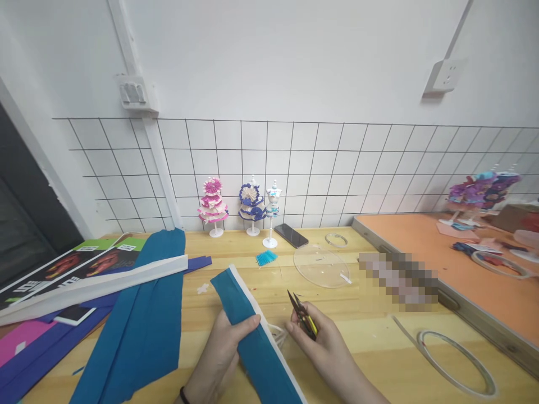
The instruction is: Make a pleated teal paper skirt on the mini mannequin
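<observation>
A teal paper strip with a white band along its right edge (263, 348) slants across the lower middle. My left hand (227, 342) pinches it, thumb on top and the other fingers beneath. To its right my right hand (322, 339) is wrapped round small dark scissors with yellow on the handle (304, 314); their tips point up and left, the blades slightly apart. A thin white loop of strip (277, 334) shows between the hands, partly hidden by the teal strip. A larger teal sheet (147, 314) lies to the left.
White and blue strips and magazines (101, 261) lie at left. Three small decorated stands (252, 207), a phone (291, 235), a clear disc (322, 266) and teal pieces (266, 258) are farther back. A coiled strip (458, 362) and a raised orange surface (421, 241) are at right.
</observation>
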A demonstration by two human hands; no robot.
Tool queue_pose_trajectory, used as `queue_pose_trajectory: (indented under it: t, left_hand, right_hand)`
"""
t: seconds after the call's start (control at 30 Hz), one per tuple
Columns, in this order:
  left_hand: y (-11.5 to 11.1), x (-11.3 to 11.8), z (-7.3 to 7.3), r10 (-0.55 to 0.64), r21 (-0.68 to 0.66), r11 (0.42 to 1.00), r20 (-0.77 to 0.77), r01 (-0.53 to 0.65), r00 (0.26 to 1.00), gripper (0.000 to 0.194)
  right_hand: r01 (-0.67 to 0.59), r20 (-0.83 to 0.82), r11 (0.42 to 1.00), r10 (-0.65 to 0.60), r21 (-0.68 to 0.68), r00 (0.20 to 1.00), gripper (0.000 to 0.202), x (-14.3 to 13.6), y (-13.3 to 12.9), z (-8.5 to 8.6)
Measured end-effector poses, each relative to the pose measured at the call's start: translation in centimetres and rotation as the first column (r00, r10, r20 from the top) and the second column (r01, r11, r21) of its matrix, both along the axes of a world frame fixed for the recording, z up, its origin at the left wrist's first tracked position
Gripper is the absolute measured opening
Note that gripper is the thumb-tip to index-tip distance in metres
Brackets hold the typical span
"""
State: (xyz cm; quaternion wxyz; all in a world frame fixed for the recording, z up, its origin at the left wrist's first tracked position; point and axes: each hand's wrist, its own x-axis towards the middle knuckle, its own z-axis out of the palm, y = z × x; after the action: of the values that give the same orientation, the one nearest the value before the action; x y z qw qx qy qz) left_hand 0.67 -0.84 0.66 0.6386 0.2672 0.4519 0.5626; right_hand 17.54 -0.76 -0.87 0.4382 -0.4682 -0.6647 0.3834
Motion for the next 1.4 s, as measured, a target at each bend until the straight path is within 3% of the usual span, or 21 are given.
queue_pose_trajectory:
  t: [0.17, 0.43, 0.6, 0.73, 1.0, 1.4]
  left_hand:
    - [0.2, 0.0, -0.2, 0.025, 0.057, 0.998, 0.039, -0.027, 0.999, 0.029]
    - [0.3, -0.5, -0.2, 0.009, 0.036, 0.999, 0.066, -0.011, 0.998, 0.030]
    - [0.4, -0.4, -0.4, 0.041, 0.067, 0.997, 0.049, -0.044, 0.998, 0.034]
    - [0.2, -0.1, -0.4, -0.003, 0.076, 0.997, 0.085, -0.003, 0.996, 0.036]
    - [0.1, 0.2, -0.7, 0.019, 0.044, 0.999, 0.069, -0.022, 0.997, 0.034]
    - [-0.3, 0.9, -1.1, -0.046, 0.084, 0.996, 0.103, 0.037, 0.994, 0.027]
  right_hand:
    - [-0.230, 0.106, 0.969, 0.239, -0.096, 0.965, 0.026, 0.0, -1.5, 1.0]
    - [-0.236, 0.165, 0.960, 0.260, -0.149, 0.951, 0.040, -0.1, -1.3, 1.2]
    - [-0.146, 0.142, 0.974, 0.172, -0.175, 0.975, 0.038, 0.0, -1.1, -0.1]
    - [-0.117, 0.060, 0.967, 0.134, -0.225, 0.989, 0.035, -0.1, -1.3, -1.1]
    - [-0.116, 0.003, 0.955, 0.121, -0.272, 0.993, 0.042, -1.8, -1.5, -0.5]
    - [-0.102, -0.163, 0.943, 0.052, -0.315, 0.985, 0.047, -2.6, -1.4, -1.4]
